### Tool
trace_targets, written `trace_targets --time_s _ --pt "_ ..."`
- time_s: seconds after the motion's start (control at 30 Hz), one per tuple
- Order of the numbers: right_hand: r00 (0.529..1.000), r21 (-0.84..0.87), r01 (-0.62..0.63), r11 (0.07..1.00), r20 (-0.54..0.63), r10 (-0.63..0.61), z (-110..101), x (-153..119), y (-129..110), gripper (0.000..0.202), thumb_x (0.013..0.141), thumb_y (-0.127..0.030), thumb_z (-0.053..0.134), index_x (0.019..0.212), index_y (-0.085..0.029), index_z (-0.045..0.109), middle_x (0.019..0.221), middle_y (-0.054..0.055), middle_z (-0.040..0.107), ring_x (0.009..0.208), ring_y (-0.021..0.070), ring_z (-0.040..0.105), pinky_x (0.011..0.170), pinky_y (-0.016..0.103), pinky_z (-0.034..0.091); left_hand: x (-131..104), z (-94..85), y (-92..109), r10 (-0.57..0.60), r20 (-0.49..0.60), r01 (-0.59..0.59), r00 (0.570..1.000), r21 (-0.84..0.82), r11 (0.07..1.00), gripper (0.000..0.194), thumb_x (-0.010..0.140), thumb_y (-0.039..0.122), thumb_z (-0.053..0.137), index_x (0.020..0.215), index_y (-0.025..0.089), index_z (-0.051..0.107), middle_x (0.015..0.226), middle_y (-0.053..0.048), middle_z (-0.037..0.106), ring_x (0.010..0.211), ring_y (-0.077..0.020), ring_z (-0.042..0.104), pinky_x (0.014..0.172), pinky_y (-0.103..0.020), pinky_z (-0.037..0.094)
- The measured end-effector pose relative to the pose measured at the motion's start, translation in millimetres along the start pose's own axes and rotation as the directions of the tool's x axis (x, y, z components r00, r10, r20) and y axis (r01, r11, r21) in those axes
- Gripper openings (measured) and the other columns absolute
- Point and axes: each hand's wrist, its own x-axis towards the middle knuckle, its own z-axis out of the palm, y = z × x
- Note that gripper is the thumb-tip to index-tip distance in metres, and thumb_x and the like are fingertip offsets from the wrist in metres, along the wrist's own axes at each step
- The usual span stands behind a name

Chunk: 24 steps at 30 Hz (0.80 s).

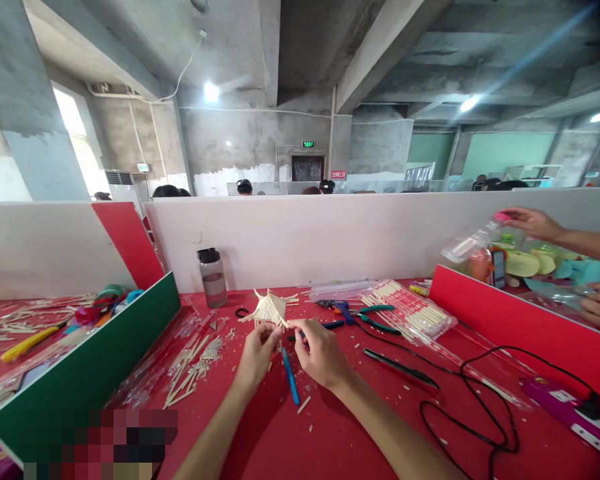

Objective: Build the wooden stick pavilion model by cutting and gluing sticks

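Observation:
A small peaked model built of pale wooden sticks (266, 308), shaped like a pavilion roof, stands before me. My left hand (256, 355) pinches its near edge between thumb and fingers. At the model's right corner, my right hand (321, 353) has its thumb and index finger closed together; whatever is between them is too small to make out. Below the hands lies a blue pen-like tool (291, 379). To the right are a blue glue gun (346, 311) with a black cord and green-handled pliers (379, 323). A long black tool (401, 369) rests closer to me.
Loose sticks (190, 370) and scraps lie left, beside a green divider (95, 363). A dark-lidded bottle (213, 280) stands behind. Bagged sticks (405, 307), a red divider (520, 313) and a purple power strip (570, 413) are right. Another person's hand (535, 223) holds a clear bottle (473, 241).

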Motion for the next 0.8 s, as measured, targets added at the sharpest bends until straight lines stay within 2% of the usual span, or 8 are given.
trace_targets --time_s 0.27,0.37,0.5,0.6,0.7,0.8 --pt "0.999 0.015 -0.032 0.999 0.000 0.032 5.2 -1.7 3.7 0.022 0.093 -0.011 0.046 0.109 -0.021 0.058 0.096 0.006 0.069 0.090 0.0197 0.065 0.079 0.028 0.050 0.5 0.3 3.6 -0.005 -0.025 0.005 1.000 -0.024 1.000 0.050 0.068 0.062 0.076 0.074 0.015 0.063 0.056 0.004 0.053 0.053 -0.0098 0.047 0.053 -0.022 0.037" --pt "0.998 0.010 -0.030 1.000 0.046 0.029 5.4 -2.3 4.4 0.021 0.094 -0.011 0.045 0.106 -0.021 0.060 0.094 0.006 0.069 0.089 0.0192 0.066 0.080 0.028 0.051 0.9 0.1 3.3 -0.014 -0.019 0.014 1.000 -0.028 1.000 0.050 0.068 0.062 0.076 0.075 0.014 0.063 0.057 0.004 0.054 0.053 -0.0094 0.046 0.053 -0.022 0.037" --pt "0.986 0.025 0.028 0.999 0.165 -0.031 3.2 -2.5 2.4 0.038 0.092 -0.007 0.045 0.123 -0.022 0.060 0.106 0.006 0.072 0.097 0.0184 0.067 0.088 0.029 0.051 1.3 -0.5 0.9 -0.029 0.000 0.029 1.000 -0.062 0.998 0.050 0.068 0.061 0.077 0.076 0.014 0.063 0.058 0.003 0.055 0.053 -0.0092 0.047 0.054 -0.022 0.038" --pt "0.970 0.024 0.055 0.998 0.234 -0.059 3.5 -3.2 0.6 0.054 0.092 -0.005 0.044 0.141 -0.025 0.049 0.121 0.006 0.070 0.105 0.0180 0.067 0.091 0.029 0.052 1.9 -1.2 -3.0 -0.060 0.007 0.060 0.998 -0.105 0.993 0.050 0.065 0.060 0.079 0.079 0.014 0.063 0.060 0.003 0.058 0.054 -0.0100 0.050 0.055 -0.022 0.041" --pt "0.961 0.005 0.057 0.998 0.271 -0.056 6.5 -5.2 0.7 0.061 0.093 -0.006 0.043 0.151 -0.025 0.039 0.131 0.006 0.067 0.110 0.0182 0.066 0.094 0.029 0.052 2.5 -2.3 -6.1 -0.080 0.008 0.080 0.997 -0.116 0.990 0.050 0.064 0.058 0.080 0.080 0.013 0.064 0.061 0.002 0.059 0.055 -0.0102 0.051 0.056 -0.022 0.041" --pt "0.962 -0.017 0.033 0.999 0.271 -0.027 9.1 -7.1 1.8 0.062 0.093 -0.008 0.044 0.152 -0.024 0.037 0.135 0.007 0.064 0.113 0.0187 0.066 0.095 0.029 0.052 2.5 -3.3 -6.3 -0.072 0.016 0.074 0.997 -0.116 0.991 0.048 0.065 0.056 0.081 0.080 0.013 0.066 0.062 0.002 0.058 0.054 -0.0094 0.051 0.056 -0.021 0.041"
